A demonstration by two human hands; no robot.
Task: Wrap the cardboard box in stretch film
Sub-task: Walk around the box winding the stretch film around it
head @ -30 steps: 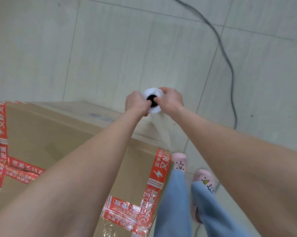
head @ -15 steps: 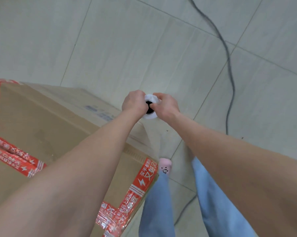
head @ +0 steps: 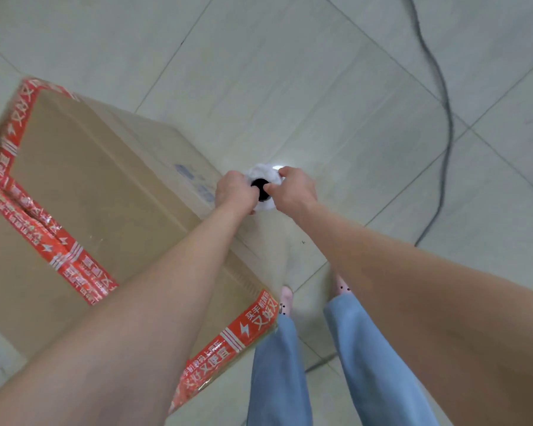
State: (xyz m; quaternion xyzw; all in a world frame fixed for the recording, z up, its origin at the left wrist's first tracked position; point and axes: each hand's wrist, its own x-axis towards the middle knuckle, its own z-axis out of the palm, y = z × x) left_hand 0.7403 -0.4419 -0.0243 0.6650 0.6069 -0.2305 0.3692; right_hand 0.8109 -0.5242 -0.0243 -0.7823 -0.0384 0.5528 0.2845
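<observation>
A tall cardboard box [head: 99, 192] with red printed tape on its edges stands on the floor at the left. Beside its right face I hold a roll of stretch film [head: 263, 179] upright, seen end-on as a white ring with a dark core. My left hand [head: 236, 190] grips the roll from the left, and my right hand [head: 295, 189] grips it from the right with the thumb at the core hole. A faint sheet of clear film [head: 277, 241] runs down from the roll along the box's right side. The roll's lower part is hidden.
A dark cable [head: 443, 124] snakes across the tiled floor [head: 320, 72] at the right. My legs in blue jeans [head: 280, 364] and pink slippers [head: 286, 299] stand close to the box's near right corner.
The box has swung left and farther round in view as I step along its side. Both hands keep their grip on the roll, which has stayed beside the box's right face.
</observation>
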